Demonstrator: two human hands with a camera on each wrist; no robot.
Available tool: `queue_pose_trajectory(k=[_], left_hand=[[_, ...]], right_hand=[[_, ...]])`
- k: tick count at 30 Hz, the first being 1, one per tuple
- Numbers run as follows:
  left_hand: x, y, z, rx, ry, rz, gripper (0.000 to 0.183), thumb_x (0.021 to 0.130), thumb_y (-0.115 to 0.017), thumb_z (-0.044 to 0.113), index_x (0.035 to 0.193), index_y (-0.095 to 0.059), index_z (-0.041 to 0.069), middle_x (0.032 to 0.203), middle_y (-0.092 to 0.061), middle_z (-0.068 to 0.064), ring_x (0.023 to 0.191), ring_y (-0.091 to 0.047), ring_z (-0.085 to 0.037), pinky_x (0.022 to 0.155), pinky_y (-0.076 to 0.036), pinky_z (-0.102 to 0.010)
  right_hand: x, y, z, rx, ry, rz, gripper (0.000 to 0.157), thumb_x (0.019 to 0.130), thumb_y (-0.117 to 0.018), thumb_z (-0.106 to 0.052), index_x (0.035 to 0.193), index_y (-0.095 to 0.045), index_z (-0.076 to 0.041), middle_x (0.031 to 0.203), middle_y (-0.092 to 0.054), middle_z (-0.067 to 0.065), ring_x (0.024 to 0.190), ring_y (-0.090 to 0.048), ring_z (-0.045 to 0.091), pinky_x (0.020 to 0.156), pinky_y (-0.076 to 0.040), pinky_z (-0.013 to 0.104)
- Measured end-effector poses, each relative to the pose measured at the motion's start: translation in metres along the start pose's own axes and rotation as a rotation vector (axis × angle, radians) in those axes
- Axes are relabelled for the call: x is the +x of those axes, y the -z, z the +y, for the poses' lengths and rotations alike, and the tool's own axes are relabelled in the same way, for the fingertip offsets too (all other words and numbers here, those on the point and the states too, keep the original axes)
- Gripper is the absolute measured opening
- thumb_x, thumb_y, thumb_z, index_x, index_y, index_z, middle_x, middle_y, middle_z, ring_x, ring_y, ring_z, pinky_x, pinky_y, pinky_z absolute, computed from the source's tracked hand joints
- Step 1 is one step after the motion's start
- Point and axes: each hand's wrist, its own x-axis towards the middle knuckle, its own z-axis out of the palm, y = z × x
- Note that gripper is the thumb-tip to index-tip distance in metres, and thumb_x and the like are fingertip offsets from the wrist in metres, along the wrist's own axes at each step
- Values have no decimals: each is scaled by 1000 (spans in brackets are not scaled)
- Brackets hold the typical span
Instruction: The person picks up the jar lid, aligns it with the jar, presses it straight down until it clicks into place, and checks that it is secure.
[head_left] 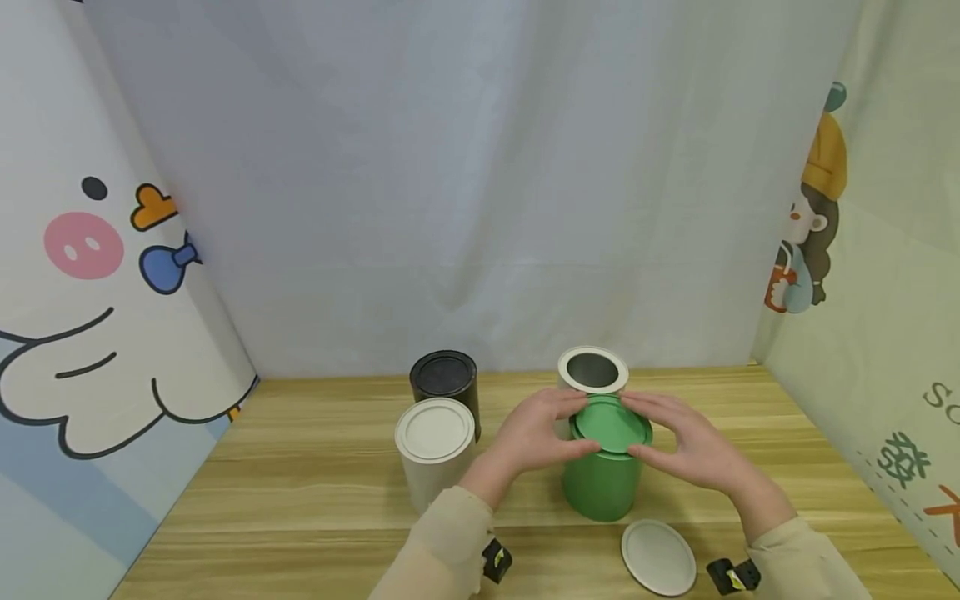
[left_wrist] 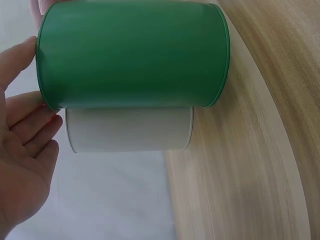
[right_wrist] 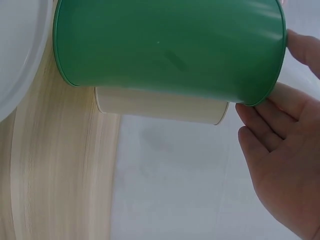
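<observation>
A green can stands upright on the table with a round green lid at its top. My left hand is at the left side of the lid, thumb toward the front and fingers toward the back. Mirroring it, my right hand holds the lid's right edge. In the left wrist view, the left fingertips meet the top rim of the green can. The right wrist view has the right thumb and fingers at the same rim.
Behind the green can stands an uncovered white can with a dark interior. A loose white lid lies on the table in front. To the left are a lidded white can and a black can. A pale curtain hangs behind.
</observation>
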Motion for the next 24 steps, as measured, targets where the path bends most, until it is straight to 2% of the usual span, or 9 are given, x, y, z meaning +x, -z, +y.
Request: queue_pose_trajectory(k=[8, 16, 24], left_hand=[[1, 4, -1, 45, -79, 4, 56, 89, -75, 34, 133, -63, 3, 136, -60, -10, 128, -53, -24, 109, -39, -32], [5, 13, 2, 139, -127, -65, 46, 93, -70, 34, 130, -66, 7, 135, -61, -7, 129, -52, -24, 112, -35, -30], [7, 15, 6, 191, -129, -78, 40, 93, -70, 33, 125, -70, 8, 132, -64, -4, 126, -55, -19, 109, -38, -25]], right_hand=[[2, 3, -1, -39, 42, 5, 54, 84, -79, -13, 131, -60, 4, 134, -58, 20, 119, -53, 40, 93, -45, 62], [7, 7, -3, -110, 75, -4, 49, 83, -80, -13, 127, -64, 1, 127, -64, 17, 115, -58, 38, 91, -48, 58], [10, 9, -9, -135, 8, -60, 47, 85, -79, -17, 126, -66, 0, 123, -66, 15, 113, -59, 37, 92, -50, 56]])
